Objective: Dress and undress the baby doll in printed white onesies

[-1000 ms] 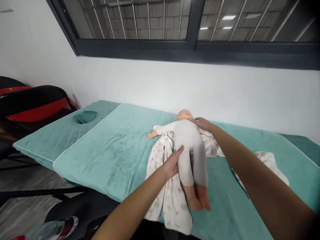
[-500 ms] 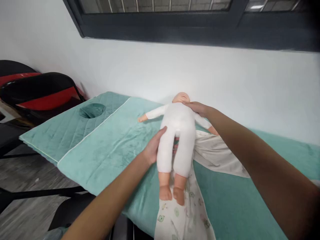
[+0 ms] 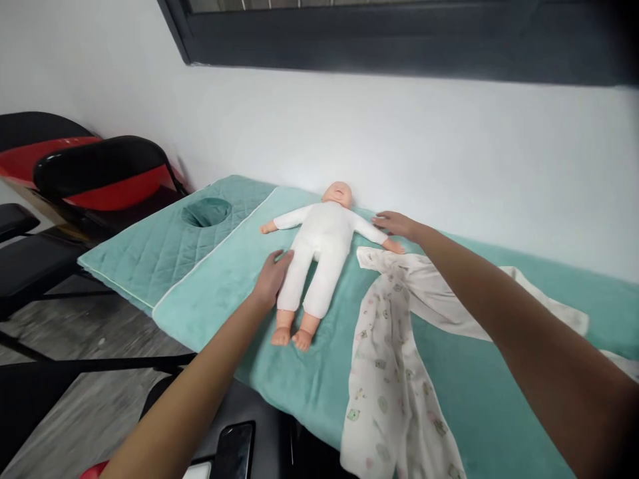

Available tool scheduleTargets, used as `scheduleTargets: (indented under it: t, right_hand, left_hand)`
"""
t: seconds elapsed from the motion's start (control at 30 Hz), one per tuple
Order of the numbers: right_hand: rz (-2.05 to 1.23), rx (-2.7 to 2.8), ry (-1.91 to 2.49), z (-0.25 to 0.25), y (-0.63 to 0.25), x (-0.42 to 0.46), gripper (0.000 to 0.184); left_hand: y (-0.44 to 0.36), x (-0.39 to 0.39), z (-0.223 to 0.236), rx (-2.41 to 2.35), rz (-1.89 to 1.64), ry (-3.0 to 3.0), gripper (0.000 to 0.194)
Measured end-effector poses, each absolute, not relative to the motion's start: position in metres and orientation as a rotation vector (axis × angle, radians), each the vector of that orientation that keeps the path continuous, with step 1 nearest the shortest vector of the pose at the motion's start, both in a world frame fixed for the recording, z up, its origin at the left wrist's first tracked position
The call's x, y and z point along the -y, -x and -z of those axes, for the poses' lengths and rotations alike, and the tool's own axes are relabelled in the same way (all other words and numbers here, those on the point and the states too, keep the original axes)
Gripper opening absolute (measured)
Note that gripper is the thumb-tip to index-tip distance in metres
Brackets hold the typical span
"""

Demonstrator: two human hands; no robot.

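Note:
A baby doll [image 3: 327, 227] with a white cloth body lies on its back on the teal bed cover [image 3: 224, 286], head toward the wall and arms spread out. Against the side of the doll's thigh rests my left hand [image 3: 273, 276], its fingers loose and not wrapped round the leg. My right hand [image 3: 395, 223] hovers by the doll's outstretched arm with fingers apart and nothing in them. Below it, a white baby garment [image 3: 382, 372] with small printed figures lies spread to the right of the doll, its plain cream part [image 3: 444, 306] partly behind my right forearm.
The bed's quilted end has a round face hole [image 3: 207, 211]. Black and red folding chairs [image 3: 107, 176] stand at the left. A dark phone [image 3: 233, 451] lies on a black seat by the near edge. The white wall [image 3: 399, 140] runs along the far side.
The doll has moved left off the printed garment and now lies on the teal cover. My right hand has left its shoulder, and my left hand has loosened at its leg.

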State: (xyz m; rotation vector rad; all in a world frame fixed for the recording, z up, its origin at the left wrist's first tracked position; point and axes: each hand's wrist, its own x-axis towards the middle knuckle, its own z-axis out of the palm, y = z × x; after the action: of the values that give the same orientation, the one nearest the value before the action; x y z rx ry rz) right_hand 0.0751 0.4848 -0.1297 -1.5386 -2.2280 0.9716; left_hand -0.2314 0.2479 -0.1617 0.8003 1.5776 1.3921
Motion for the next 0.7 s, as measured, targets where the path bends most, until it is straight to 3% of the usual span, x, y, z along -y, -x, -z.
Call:
scheduleTargets:
  t: [0.13, 0.27, 0.37, 0.47, 0.57, 0.7]
  right_hand:
    - [-0.589, 2.273, 1.914, 0.122, -0.203, -0.434, 0.056]
    - [-0.384, 2.421, 2.064, 0.117, -0.289, -0.369, 0.049]
    - [-0.328, 2.553, 1.975, 0.116, -0.297, -0.329, 0.046]
    - [-0.432, 2.614, 1.777, 0.110, -0.273, -0.295, 0.038]
    - [-0.526, 2.622, 1.508, 0.095, -0.241, -0.260, 0.039]
    - [-0.814, 2.529, 1.109, 0.058, -0.217, -0.212, 0.042]
  left_hand:
    - [0.218, -0.216, 0.156, -2.129, -1.411, -1.706, 0.052]
    - [0.166, -0.186, 0.137, -1.723, -0.689, -2.735, 0.052]
    - [0.110, -0.176, 0.131, -1.448, -0.223, -2.912, 0.059]
    - [0.062, -0.174, 0.133, -1.435, -0.056, -2.917, 0.055]
    - [0.028, -0.175, 0.130, -1.545, -0.151, -2.822, 0.043]
    - [-0.004, -0.175, 0.105, -1.637, -0.771, -2.515, 0.040]
